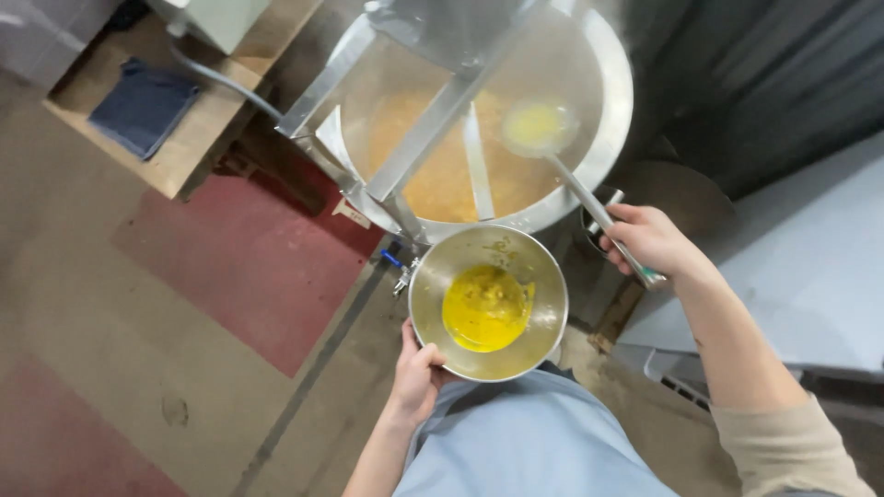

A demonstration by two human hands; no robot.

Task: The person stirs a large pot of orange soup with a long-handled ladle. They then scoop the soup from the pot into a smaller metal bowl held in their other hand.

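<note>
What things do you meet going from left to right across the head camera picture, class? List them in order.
Dark blue cloth on a wooden bench → left hand → steel bowl of yellow liquid → right hand gripping a ladle → pale grey surface.

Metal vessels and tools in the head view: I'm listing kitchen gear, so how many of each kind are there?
Large steel kettle: 1
Steel bowl, gripped by left hand: 1
Ladle, gripped by right hand: 1
Total: 3
</note>
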